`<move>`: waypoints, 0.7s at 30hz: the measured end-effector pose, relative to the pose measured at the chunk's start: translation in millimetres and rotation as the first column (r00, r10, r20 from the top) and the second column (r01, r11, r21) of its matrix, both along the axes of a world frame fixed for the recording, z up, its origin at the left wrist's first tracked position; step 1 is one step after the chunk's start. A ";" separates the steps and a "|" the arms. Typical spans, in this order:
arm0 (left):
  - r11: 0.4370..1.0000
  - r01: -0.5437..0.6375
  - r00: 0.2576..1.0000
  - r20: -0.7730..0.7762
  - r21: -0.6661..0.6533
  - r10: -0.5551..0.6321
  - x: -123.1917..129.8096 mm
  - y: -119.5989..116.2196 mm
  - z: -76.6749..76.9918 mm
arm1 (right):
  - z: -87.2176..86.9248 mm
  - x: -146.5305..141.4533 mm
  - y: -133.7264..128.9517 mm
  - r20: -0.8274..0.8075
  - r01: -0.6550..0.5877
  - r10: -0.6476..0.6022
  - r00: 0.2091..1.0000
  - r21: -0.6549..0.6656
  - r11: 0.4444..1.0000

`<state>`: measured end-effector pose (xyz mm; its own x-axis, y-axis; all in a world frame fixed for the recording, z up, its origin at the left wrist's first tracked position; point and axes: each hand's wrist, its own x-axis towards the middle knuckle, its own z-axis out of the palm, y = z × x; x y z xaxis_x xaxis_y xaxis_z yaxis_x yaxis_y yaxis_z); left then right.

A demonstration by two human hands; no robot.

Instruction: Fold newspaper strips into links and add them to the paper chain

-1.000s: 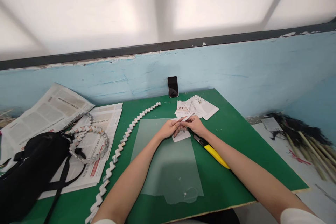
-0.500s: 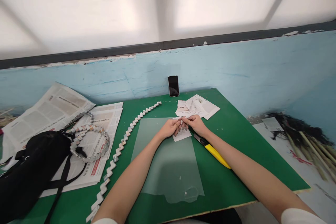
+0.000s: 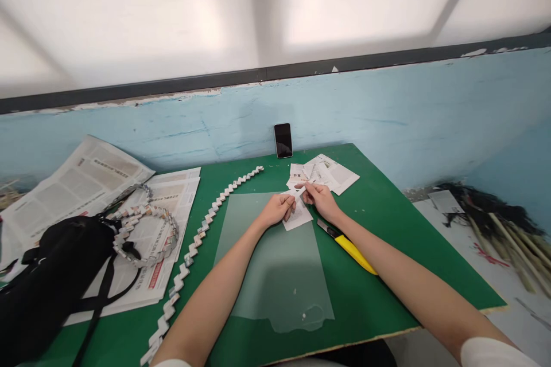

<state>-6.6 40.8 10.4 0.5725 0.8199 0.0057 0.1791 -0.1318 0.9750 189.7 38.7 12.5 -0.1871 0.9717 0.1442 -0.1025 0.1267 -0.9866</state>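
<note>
Your two hands have drawn slightly apart since the earlier frame, where their fingertips met; a short white paper strip [image 3: 301, 191] now shows between them. Your left hand [image 3: 278, 210] pinches its near end, thumb against curled fingers, and your right hand [image 3: 321, 200] grips the far end between thumb and forefinger. Fingers hide the rest of its folds from you. Both your forearms reach forward and inward, wrists low over the table.

Beneath your fingers lies one thin printed paper piece [image 3: 299, 219], overlapping the top edge of one smooth, translucent sheet [image 3: 275, 281] with a ragged near edge. Beyond your right hand, several overlapping paper scraps [image 3: 344, 178] lie flat; you cannot count them surely. Just beside your right forearm is one knife [image 3: 353, 253], its handle yellow. Left of the sheet, one zigzag chain [image 3: 202, 232] of folded paper links curves along the green table [image 3: 387, 241]. Farther left, another such chain, coiled [image 3: 162, 248], rests on creased newspapers [image 3: 185, 186] beside one black fabric bag [image 3: 64, 258].
</note>
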 end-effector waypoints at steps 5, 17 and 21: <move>0.999 -0.001 0.999 -0.037 0.032 0.002 -0.7 -1.0 2.6 | 3.2 -4.3 -1.3 0.220 -0.109 0.111 0.969 -0.022 0.994; 0.999 -0.004 0.999 -0.053 0.044 0.006 1.1 -1.4 2.9 | -7.1 2.9 8.0 -0.170 0.234 -0.232 0.958 -0.006 0.972; 0.998 -0.001 0.997 -0.082 0.070 0.006 0.1 -3.0 6.1 | -8.5 5.8 12.2 -0.212 0.233 -0.239 0.948 -0.051 0.971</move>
